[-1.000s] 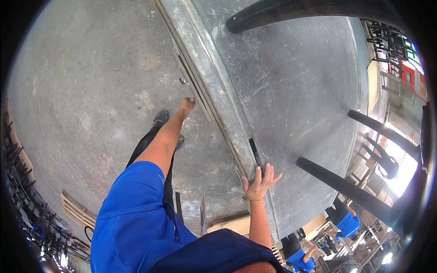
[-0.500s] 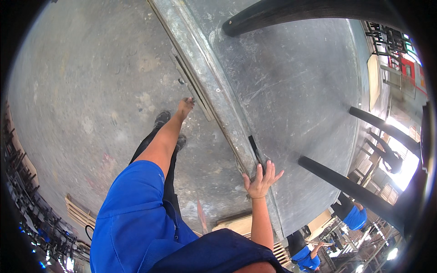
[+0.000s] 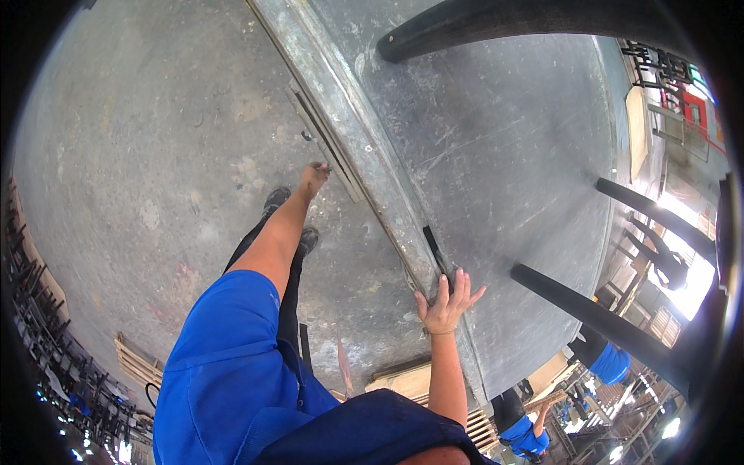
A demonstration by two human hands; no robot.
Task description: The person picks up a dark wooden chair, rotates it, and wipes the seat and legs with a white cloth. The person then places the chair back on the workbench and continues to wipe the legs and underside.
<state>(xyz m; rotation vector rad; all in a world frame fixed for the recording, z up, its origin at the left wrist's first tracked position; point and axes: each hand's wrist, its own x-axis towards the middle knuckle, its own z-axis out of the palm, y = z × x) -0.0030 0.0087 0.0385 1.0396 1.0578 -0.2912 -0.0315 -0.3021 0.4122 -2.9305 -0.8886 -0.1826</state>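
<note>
My left hand [image 3: 314, 180] hangs over the floor beside the slotted strip [image 3: 329, 143] along the bench's near edge. Its fingers are curled in; whatever they may hold is too small and hidden to name. My right hand [image 3: 445, 311] rests on the worn metal edge rail [image 3: 368, 147] of the grey bench top [image 3: 496, 132], fingers spread. A narrow black strip [image 3: 434, 246] lies on the rail and reaches under or against my right fingertips. On the bench top stand several round, tapering black legs, one [image 3: 465, 32] at the far side and another [image 3: 589, 310] right of my right hand.
Stained concrete floor [image 3: 155, 194] lies left of the bench, with my shoes [image 3: 277, 201] on it. Wooden slats [image 3: 138, 363] and dark stacked frames line the left rim. Two people in blue shirts, one bent over [image 3: 611, 364], are at the lower right.
Both my hands stay almost where they were, with only a slight shift of the whole view. The people at the lower right have moved a little.
</note>
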